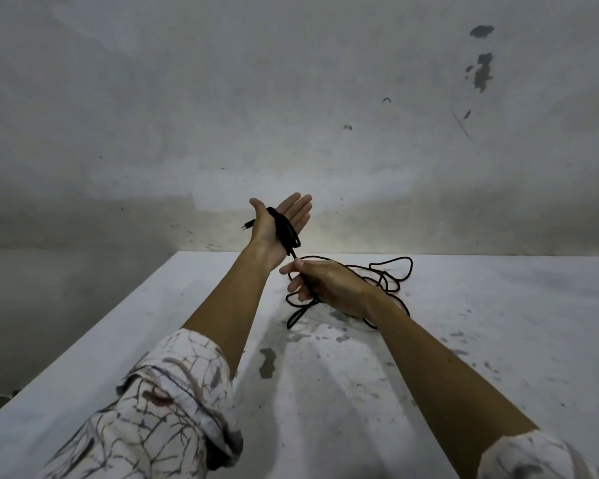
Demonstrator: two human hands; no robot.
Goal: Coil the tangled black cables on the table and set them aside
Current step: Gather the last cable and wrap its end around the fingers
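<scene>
White, paint-flecked table (360, 392) carries loose loops of black cable (391, 274) near its far edge, while the left hand (277, 224), palm up with fingers straight, wears several turns around it and the right hand (325, 285) pinches the strand just below.
</scene>
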